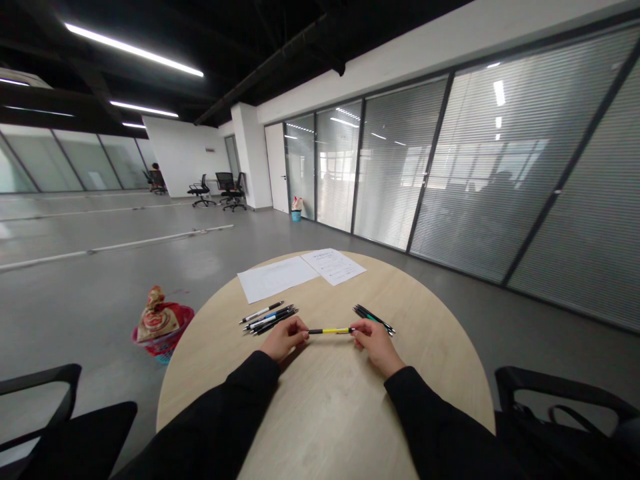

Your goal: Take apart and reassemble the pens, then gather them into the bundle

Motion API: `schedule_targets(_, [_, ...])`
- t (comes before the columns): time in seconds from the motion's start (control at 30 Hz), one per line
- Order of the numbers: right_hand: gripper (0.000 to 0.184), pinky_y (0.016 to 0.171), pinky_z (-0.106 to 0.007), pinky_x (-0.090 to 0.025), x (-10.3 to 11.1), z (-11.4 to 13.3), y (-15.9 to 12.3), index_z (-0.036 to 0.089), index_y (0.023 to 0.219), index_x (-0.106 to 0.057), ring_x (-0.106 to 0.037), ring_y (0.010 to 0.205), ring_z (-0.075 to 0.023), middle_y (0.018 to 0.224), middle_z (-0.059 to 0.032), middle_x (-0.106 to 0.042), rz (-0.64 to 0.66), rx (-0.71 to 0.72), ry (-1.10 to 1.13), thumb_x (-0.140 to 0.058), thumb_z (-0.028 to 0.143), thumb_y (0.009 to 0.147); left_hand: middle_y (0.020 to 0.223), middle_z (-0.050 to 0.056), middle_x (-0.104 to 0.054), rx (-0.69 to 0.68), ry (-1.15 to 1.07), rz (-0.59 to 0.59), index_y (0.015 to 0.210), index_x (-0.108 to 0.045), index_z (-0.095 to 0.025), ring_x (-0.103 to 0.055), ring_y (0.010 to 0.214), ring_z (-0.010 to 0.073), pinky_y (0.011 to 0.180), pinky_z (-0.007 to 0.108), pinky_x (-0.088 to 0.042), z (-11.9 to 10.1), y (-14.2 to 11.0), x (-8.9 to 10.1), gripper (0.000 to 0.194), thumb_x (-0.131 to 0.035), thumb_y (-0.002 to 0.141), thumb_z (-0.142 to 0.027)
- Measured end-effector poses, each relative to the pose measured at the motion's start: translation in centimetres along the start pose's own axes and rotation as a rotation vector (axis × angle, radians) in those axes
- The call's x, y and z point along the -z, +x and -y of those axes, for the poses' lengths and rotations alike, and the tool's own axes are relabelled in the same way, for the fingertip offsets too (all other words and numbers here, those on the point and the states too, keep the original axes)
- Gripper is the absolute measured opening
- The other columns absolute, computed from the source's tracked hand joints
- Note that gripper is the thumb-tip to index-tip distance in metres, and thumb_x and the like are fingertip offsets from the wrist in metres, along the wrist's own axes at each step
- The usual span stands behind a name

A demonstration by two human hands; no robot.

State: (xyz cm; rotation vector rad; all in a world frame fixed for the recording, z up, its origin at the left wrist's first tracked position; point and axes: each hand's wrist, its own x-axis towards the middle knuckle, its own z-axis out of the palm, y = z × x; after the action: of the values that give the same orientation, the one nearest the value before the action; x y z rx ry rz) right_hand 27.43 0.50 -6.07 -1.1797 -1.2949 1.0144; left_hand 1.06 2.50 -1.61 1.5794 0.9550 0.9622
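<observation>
A yellow and black pen point(331, 331) lies level between my two hands above the round wooden table point(310, 413). My left hand point(285, 340) pinches its black end with closed fingers. At the other end, near the clip, my right hand point(376, 344) is closed on the pen. Just beyond my left hand is a group of several pens point(267, 319), with white, blue and black barrels. A smaller bunch of dark pens point(373, 318), one with green on it, rests behind my right hand and is partly covered by it.
Two white paper sheets point(277, 278) point(337, 265) lie at the table's far side, the right one printed. Black chairs point(100, 433) point(560, 400) flank the table. A lined waste basket point(163, 327) stands on the floor at left. Glass partitions point(400, 167) run along the right.
</observation>
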Motion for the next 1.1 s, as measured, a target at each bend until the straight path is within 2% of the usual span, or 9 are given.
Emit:
schedule_targets(0.3, [0.029, 0.05, -0.026, -0.045, -0.44, 0.28, -0.18, 0.014, 0.084, -0.066, -0.058, 0.053, -0.0142, 0.07, -0.0049, -0.067, -0.034, -0.025, -0.011, -0.069, 0.039, 0.069, 0.06, -0.001, -0.063, 0.019, -0.006, 0.009, 0.069, -0.058, -0.015, -0.056, 0.054, 0.0121, 0.056, 0.025, -0.043, -0.1, 0.07, 0.17, 0.033, -0.079, 0.064, -0.04])
schedule_targets(0.57, [0.022, 0.049, -0.025, -0.043, -0.22, -0.5, 0.01, 0.015, 0.084, -0.066, -0.058, 0.054, -0.0148, 0.067, -0.0035, -0.065, -0.058, 0.047, -0.137, -0.062, 0.034, 0.074, 0.06, -0.002, -0.062, 0.025, -0.003, 0.016, 0.07, -0.057, -0.016, -0.055, 0.053, 0.0118, 0.056, 0.025, -0.043, 0.03, 0.07, 0.1, 0.034, -0.078, 0.064, -0.041])
schedule_targets(1.1, [0.017, 0.05, -0.024, -0.04, -0.18, -0.02, -0.37, 0.015, 0.084, -0.066, -0.054, 0.053, -0.0139, 0.062, -0.0013, -0.062, -0.031, 0.053, -0.171, -0.059, 0.03, 0.078, 0.058, -0.004, -0.06, 0.031, -0.027, 0.014, 0.071, -0.056, -0.016, -0.054, 0.052, 0.0106, 0.055, 0.024, -0.041, 0.11, 0.04, 0.07, 0.032, -0.078, 0.065, -0.038])
